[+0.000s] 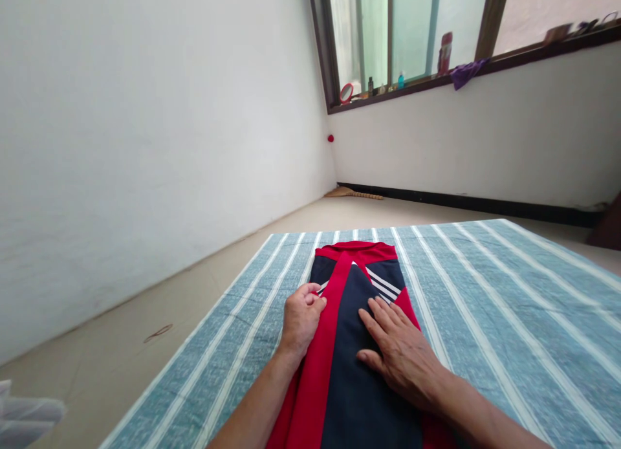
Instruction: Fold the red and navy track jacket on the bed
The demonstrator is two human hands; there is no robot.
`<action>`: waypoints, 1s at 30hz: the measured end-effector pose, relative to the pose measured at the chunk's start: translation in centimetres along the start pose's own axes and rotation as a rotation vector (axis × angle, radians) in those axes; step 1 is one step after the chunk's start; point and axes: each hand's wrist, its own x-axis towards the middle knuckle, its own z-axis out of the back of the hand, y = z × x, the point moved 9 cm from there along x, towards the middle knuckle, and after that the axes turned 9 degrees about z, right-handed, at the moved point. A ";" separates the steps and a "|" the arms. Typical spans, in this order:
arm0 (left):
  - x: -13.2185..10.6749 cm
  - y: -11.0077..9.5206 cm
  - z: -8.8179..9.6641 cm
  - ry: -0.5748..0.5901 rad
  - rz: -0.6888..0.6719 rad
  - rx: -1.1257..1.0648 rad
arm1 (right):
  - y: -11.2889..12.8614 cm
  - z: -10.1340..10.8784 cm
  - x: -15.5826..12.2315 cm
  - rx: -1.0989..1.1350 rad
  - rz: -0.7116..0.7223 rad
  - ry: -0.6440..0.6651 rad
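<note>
The left hand (301, 316) rested, fingers curled, at the left edge of a folded red-and-navy garment (348, 352) on striped cloth (490, 332); the right hand (400, 352) lay flat.

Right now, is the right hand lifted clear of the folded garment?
No, the right hand rests palm down on the red-and-navy garment, near its white stripes.
</note>
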 end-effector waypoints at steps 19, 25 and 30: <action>-3.1 -5.3 -4.1 0.201 -0.557 0.563 | 0.2 -0.7 0.2 0.166 -0.015 0.101; -1.9 -3.8 -9.4 0.424 -0.543 1.035 | 0.3 -0.8 0.2 0.191 -0.013 0.093; -0.5 -2.0 -10.4 0.414 -0.451 1.139 | 0.4 -0.8 0.2 0.198 -0.005 0.068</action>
